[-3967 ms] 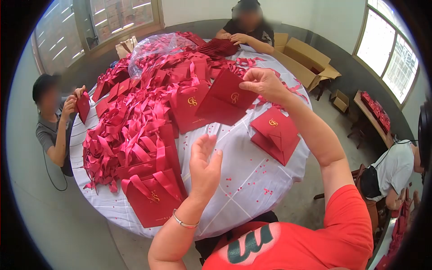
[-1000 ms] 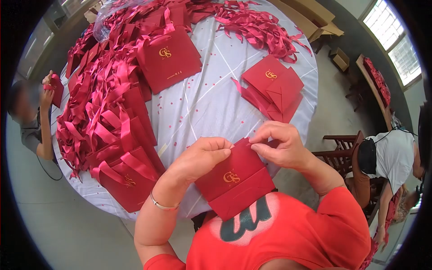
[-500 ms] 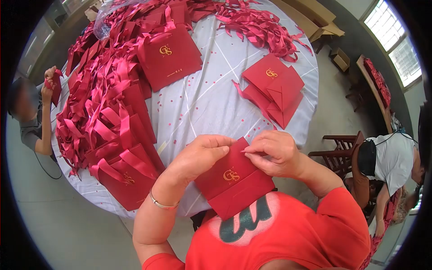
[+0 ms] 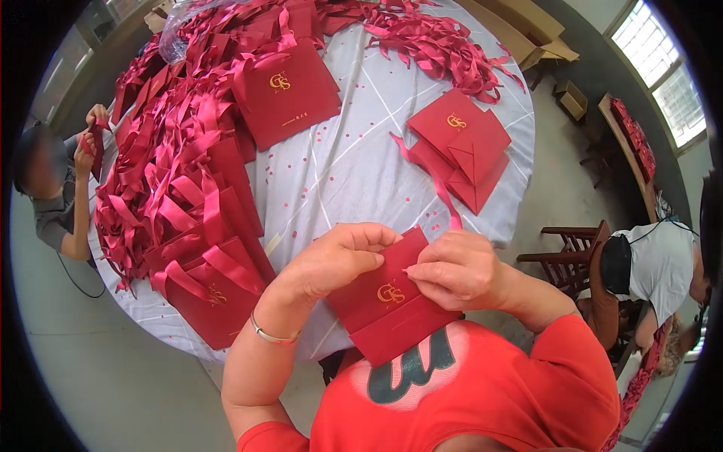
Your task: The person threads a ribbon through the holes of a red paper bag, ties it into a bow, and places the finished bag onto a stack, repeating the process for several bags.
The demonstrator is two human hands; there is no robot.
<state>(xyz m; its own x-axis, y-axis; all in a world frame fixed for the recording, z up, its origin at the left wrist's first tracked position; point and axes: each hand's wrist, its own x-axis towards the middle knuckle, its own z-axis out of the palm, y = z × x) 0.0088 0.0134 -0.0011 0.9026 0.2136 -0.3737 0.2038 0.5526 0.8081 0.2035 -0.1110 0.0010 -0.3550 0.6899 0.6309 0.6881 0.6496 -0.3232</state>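
Observation:
A red bag with a gold logo (image 4: 388, 320) lies tilted against the table's near edge and my shirt. My left hand (image 4: 340, 260) is at its upper left edge, thumb bent over the bag and the other fingers partly behind it. On the bag's upper right, my right hand (image 4: 456, 273) is closed in a pinch, its fingertips at the bag's face above the logo. What the pinch holds is too small to make out. A pink ribbon (image 4: 444, 196) runs from the folded red bags (image 4: 461, 147) to behind my right hand.
Ribboned red bags are heaped on the left of the white-covered table (image 4: 361, 169). A larger bag (image 4: 288, 94) lies near them. Loose ribbons (image 4: 444, 49) form a pile at the back. A person (image 4: 56, 188) sits at left; another person (image 4: 655, 264) bends over at right.
My right hand has shifted slightly down, its fingertips lower on the bag. The pink ribbon now stretches toward that hand. At left, the person's hands have moved.

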